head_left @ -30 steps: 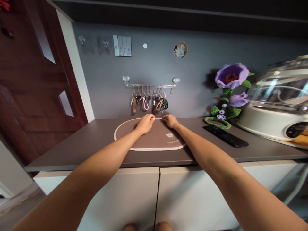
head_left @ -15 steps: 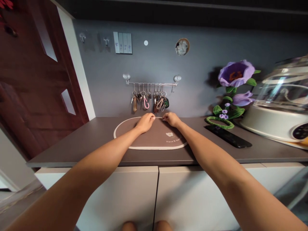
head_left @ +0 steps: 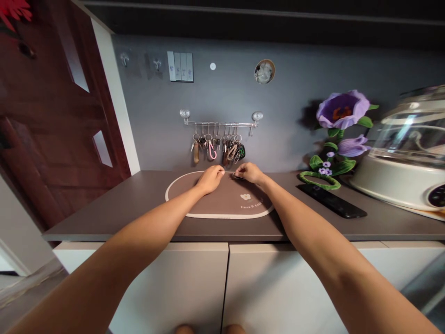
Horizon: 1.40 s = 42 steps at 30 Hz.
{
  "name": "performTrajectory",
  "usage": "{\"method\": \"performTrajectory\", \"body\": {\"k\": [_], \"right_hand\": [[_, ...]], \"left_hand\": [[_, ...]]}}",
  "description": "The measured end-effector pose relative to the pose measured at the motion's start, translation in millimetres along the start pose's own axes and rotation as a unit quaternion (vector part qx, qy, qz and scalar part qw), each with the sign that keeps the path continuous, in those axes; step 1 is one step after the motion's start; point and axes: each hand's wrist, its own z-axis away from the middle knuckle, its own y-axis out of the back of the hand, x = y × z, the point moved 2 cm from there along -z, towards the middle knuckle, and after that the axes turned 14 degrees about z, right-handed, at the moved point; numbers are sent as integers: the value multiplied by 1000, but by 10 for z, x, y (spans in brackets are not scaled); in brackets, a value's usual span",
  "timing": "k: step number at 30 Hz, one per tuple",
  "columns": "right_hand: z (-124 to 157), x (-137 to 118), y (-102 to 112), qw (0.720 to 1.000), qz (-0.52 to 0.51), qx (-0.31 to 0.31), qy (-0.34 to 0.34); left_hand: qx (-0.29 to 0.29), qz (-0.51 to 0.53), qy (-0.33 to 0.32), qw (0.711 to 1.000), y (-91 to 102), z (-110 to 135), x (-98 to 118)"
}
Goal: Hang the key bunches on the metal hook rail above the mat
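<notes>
A brown mat [head_left: 215, 199] with a pale border, a small flower print and lettering lies on the grey counter. My left hand [head_left: 210, 180] rests at its far edge with fingers curled together; what they hold, if anything, is hidden. Just to the right, my right hand [head_left: 251, 173] is closed in a pinch by the same far edge. A thin dark sliver with a light rim shows under its fingertips, too small to name. Above both hands, several bunches of keys [head_left: 229, 147] hang from a clear hook rail [head_left: 220, 124] on the wall.
Right of the mat lie a black phone [head_left: 332, 201] and a purple fabric flower [head_left: 343, 111] on a green ring base. A cream appliance [head_left: 399, 178] with a clear cover stands at the far right. A dark shelf [head_left: 243, 23] overhangs the counter.
The view has shifted slightly, so the scene sits a little lower. My right hand has turned a little, and the dark sliver under its fingertips shows more. My left hand stays much the same.
</notes>
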Motion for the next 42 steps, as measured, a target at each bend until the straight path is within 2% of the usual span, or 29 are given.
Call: {"method": "performTrajectory", "body": {"k": [4,8,15,27,30,36,42], "right_hand": [[25,-20,18,992,-123,-5,-25],[80,-95,94,969,-242,6,-57],[119,-165,169,936,-341,34,-77],[37,-127,174,926,-352,132,-33],[26,-150,221,915,-371,155,-37],[-65,-148,413,886,-411,203,-74],[-304,-16,699,886,-329,305,-116]], "left_hand": [[3,2,1,1000,-2,0,-6],[7,9,2,1000,-5,-1,-11],[16,12,4,1000,-13,-3,-12],[24,48,0,999,-75,1,-68],[24,57,7,998,-86,11,-51],[20,64,17,998,-95,16,-65],[13,75,28,997,-113,14,-90]]}}
